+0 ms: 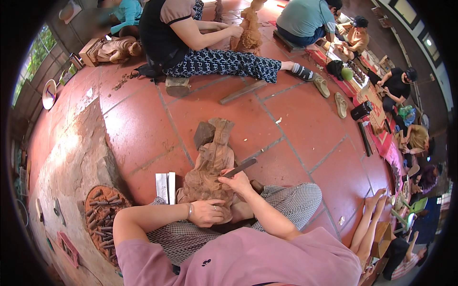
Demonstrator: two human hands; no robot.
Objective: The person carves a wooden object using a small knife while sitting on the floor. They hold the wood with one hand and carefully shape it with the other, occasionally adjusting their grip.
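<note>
A carved wooden figure point(210, 167) lies tilted between my legs, its top pointing away from me. Behind its upper end sits a dark block point(204, 135). My left hand point(206, 213), with a ring and a bracelet at the wrist, curls over the lower part of the carving. Pinched in my right hand point(236, 182) is a dark, flat, bar-like tool point(243, 167). Its outer end points up and right, while the fingers are at the figure's middle; the working tip is hard to make out there. Pale folded strips point(165, 187) lie left of the figure.
At left, a large slab point(62, 176) bears a round tray point(88, 206) of small chisel-like tools and a pink basket point(68, 250). Ahead, a seated person point(191, 43) handles another carving point(250, 31). Sandals point(340, 105), a wooden strip point(242, 92) and several people are around on the tiles.
</note>
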